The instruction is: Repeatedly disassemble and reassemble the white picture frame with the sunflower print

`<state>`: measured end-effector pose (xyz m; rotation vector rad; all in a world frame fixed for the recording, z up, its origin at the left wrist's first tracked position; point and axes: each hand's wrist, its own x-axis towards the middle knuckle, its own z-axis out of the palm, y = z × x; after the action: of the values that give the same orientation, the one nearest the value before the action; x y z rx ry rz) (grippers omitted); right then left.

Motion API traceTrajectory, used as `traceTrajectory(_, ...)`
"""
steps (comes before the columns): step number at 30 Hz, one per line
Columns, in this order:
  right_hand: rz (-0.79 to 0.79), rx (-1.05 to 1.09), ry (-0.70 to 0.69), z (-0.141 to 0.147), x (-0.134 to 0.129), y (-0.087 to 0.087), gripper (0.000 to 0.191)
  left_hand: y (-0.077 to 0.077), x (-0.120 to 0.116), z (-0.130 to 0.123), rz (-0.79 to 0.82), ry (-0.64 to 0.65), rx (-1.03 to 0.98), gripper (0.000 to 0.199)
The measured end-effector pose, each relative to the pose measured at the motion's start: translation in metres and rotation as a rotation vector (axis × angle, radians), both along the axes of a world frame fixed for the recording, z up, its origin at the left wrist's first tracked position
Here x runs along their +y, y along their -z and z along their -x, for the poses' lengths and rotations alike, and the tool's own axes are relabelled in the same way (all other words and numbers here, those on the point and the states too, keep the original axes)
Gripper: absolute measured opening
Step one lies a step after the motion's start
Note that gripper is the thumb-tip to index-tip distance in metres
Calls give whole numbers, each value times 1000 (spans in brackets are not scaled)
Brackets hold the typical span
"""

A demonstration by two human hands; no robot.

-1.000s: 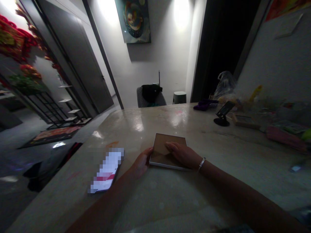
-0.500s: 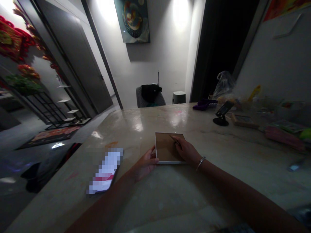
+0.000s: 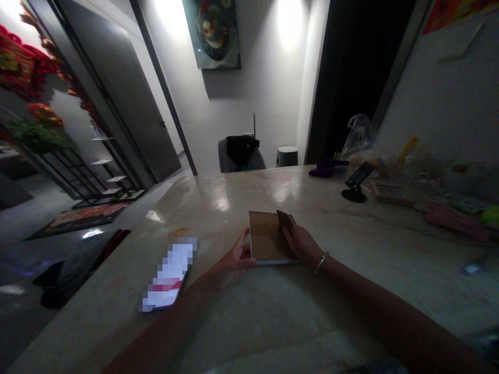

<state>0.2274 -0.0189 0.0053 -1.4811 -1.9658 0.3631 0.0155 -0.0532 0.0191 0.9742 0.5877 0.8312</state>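
A flat, white-edged square frame with a brown back [image 3: 265, 240], like a picture frame turned face down, lies on the table in front of me. My left hand [image 3: 235, 261] grips its near left corner, the thumb at the front edge and the fingers along the side. Over the right part of the brown back, my right hand [image 3: 306, 244], with a silver bangle at the wrist, pinches a small brown flap [image 3: 285, 218]. The flap tilts up from the surface; whether it is joined to the back is hidden by the hand.
A phone [image 3: 171, 275] with a lit, blurred screen lies left of my left forearm. Toward the back right stand a black phone stand [image 3: 355, 183], a purple item [image 3: 327, 167] and assorted clutter. Beyond the marble-look table [image 3: 218, 327] is a chair [image 3: 241, 156].
The brown flap has turned in my right hand from nearly edge-on to showing its broad face. My left fingers have shifted slightly on the frame's side.
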Motion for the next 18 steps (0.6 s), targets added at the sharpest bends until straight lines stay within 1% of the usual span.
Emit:
traceTrajectory(2, 22, -19, 10, 0, 0, -1, 32, 1, 1, 1, 8, 8, 7, 106)
traceTrajectory(4, 31, -33, 23, 0, -1, -3, 33, 4, 4, 2, 18, 1, 16, 104)
traceTrajectory(8, 77, -49, 37, 3, -5, -6, 34, 10, 11, 4, 69, -49, 4, 85)
traceTrajectory(11, 100, -58, 7, 7, -9, -7, 34, 13, 15, 5, 96, -86, -58, 73)
traceTrajectory(15, 93, -52, -21, 8, -10, -6, 35, 10, 14, 1, 125, -154, -96, 62)
traceTrajectory(18, 40, -32, -52, 8, -12, -5, 34, 6, 12, -3, 176, -197, -86, 50)
